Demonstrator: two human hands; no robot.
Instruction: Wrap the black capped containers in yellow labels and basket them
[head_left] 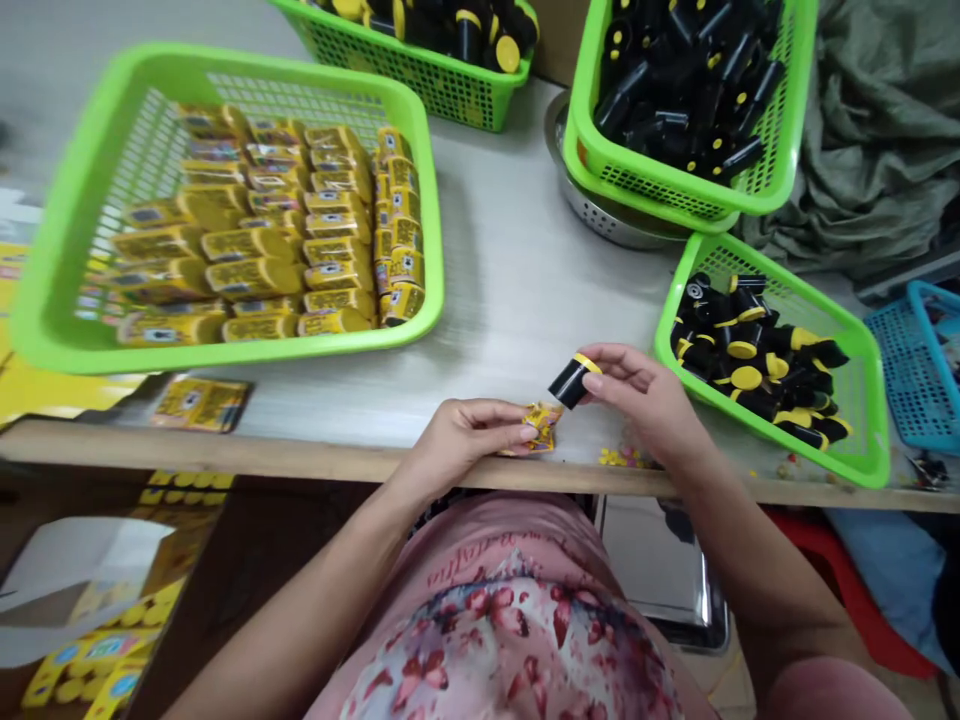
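My left hand (480, 428) pinches a small yellow printed wrapper (543, 426) just above the table's front edge. To its right, my right hand (637, 385) holds a black cylinder with a yellow rim (574, 381) between thumb and fingers. The cylinder is tilted, close to the wrapper's top. Small yellow and pink pieces (621, 457) lie on the table below my right hand. A flat stack of yellow printed wrappers (201, 404) rests at the left near the edge.
A green basket (437, 200) of yellow wrapped cylinders stands at the left. Green baskets (795, 110) of black cylinders stand at the top right, with another (885, 430) at the right and one (480, 105) at the back. A metal colander (615, 218) sits under one. Blue basket (900, 370) far right.
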